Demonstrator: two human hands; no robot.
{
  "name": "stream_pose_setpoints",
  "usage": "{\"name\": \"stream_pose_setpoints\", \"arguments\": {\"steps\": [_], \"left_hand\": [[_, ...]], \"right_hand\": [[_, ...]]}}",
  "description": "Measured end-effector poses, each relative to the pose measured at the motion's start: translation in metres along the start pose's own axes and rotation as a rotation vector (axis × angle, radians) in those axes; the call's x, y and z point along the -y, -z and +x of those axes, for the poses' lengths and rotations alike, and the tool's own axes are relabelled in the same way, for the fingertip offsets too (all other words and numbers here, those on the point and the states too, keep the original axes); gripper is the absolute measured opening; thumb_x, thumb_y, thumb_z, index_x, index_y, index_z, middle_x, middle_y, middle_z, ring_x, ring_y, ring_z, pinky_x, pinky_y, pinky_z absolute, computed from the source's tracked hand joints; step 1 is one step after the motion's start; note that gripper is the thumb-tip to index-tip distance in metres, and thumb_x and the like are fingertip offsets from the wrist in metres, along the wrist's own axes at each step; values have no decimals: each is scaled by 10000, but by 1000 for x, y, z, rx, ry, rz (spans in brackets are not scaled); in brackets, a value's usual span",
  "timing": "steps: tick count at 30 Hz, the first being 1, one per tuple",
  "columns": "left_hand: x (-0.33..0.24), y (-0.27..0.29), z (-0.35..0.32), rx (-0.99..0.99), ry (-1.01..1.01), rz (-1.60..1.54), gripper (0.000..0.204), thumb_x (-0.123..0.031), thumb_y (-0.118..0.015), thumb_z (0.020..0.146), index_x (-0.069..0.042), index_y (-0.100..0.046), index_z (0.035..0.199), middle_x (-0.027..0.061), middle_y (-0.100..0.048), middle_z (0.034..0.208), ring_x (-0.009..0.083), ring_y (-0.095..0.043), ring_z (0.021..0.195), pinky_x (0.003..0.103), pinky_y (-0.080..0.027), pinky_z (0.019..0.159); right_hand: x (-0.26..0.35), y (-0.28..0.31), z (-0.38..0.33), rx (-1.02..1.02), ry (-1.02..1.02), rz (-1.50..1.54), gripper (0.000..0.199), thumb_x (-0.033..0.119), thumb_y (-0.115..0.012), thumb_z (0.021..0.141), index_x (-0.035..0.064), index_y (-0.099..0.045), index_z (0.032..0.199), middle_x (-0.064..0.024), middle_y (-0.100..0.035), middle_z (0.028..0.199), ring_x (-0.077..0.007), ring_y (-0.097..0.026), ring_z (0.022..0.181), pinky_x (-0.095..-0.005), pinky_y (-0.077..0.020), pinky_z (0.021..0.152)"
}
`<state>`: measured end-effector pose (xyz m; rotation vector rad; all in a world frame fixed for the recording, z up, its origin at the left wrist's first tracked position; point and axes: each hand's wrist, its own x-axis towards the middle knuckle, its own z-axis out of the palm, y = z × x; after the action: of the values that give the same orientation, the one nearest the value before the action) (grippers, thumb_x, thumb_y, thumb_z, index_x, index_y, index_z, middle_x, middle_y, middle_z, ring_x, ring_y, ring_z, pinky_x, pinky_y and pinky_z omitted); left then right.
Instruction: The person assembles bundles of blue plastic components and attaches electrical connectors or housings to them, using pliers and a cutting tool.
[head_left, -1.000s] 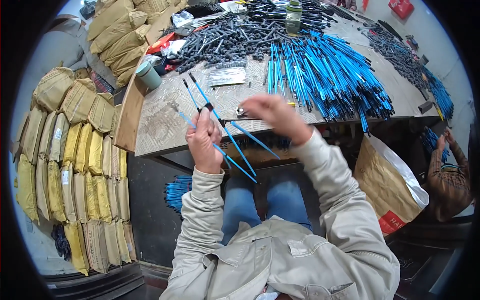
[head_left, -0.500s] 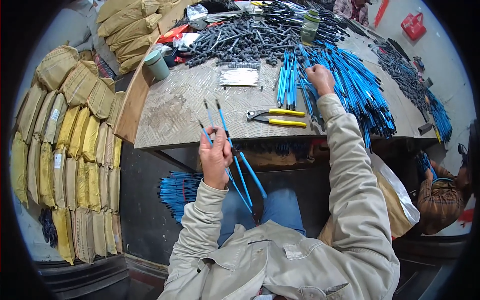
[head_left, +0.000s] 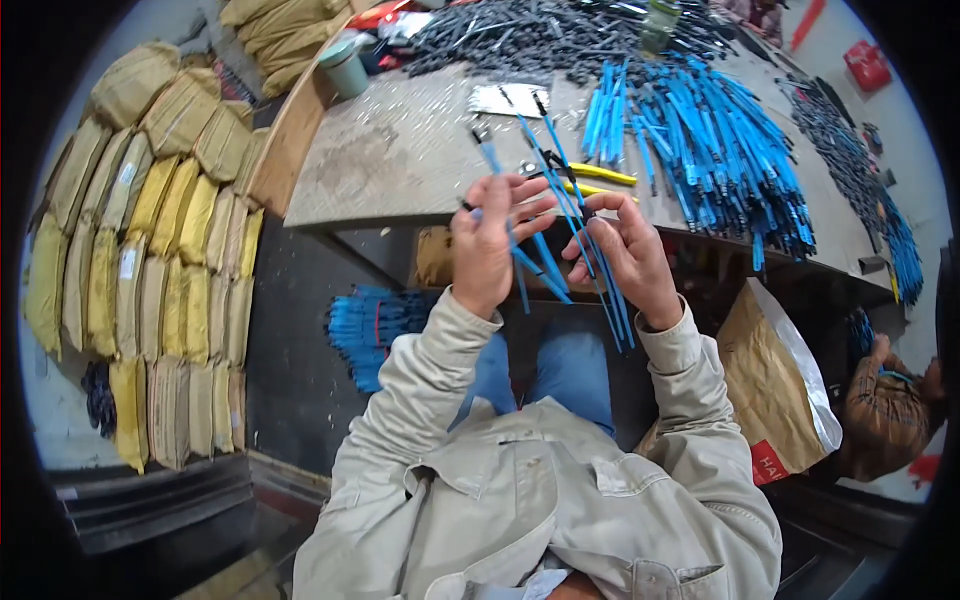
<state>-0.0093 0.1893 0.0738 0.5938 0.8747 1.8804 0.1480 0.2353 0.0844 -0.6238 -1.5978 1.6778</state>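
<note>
My left hand (head_left: 488, 238) and my right hand (head_left: 628, 250) are side by side in front of the table edge, above my knees. In my right hand, thumb and curled fingers pinch slim blue rods (head_left: 590, 255) with black ends, slanting up to the left. More blue rods (head_left: 541, 262) run past the thumb and palm of my left hand, which holds them loosely with its fingers partly stretched toward the right hand. Motion blur hides their exact number. Behind the rods on the table lie yellow-handled pliers (head_left: 605, 173), partly covered.
A large pile of blue rods (head_left: 715, 150) covers the table's right side. Black parts (head_left: 560, 40) heap at the back, near a green cup (head_left: 345, 68). Stacked wrapped packages (head_left: 150, 250) stand left. Bundled rods (head_left: 370, 330) lie below the table. A paper bag (head_left: 775, 385) and another person (head_left: 885, 415) are right.
My right hand has come back from the blue pile to beside my left hand, now holding rods. My left hand has moved up and right, its fingers loosened. The view has shifted.
</note>
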Motion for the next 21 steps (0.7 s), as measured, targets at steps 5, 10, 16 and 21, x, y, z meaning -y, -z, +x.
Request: {"name": "stream_pose_setpoints", "arguments": {"steps": [5, 10, 16, 21], "left_hand": [[0, -1, -9, 54, -85, 48, 210, -203, -574, 880, -31, -503, 978, 69, -598, 827, 126, -608, 733, 239, -506, 652], [8, 9, -3, 41, -149, 24, 196, -128, -624, 840, -39, -510, 973, 41, -578, 769, 97, -561, 628, 216, -466, 564], [9, 14, 4, 96, -87, -105, 194, -106, -612, 844, -41, -509, 995, 27, -551, 688, 90, -499, 511, 205, -411, 472], [-16, 17, 5, 36, -51, -111, 235, -103, -578, 864, -33, -494, 1074, 48, -562, 665, 111, -524, 494, 216, -414, 439]], "right_hand": [[-14, -21, -4, -58, 246, -540, 189, 91, -458, 913, 6, -456, 1082, -76, -594, 674, -124, -593, 560, -246, -445, 457], [-29, -30, -4, -124, 543, -861, 236, 37, -530, 856, 14, -463, 1081, -78, -571, 608, -124, -586, 532, -256, -423, 449], [-29, -35, 1, -146, 275, -298, 171, 70, -534, 857, 22, -521, 1020, -77, -562, 606, -137, -565, 494, -252, -416, 457], [-31, 64, 67, -583, 520, -1043, 222, 219, -489, 905, 57, -625, 838, -79, -598, 647, -192, -573, 504, -294, -435, 476]]}}
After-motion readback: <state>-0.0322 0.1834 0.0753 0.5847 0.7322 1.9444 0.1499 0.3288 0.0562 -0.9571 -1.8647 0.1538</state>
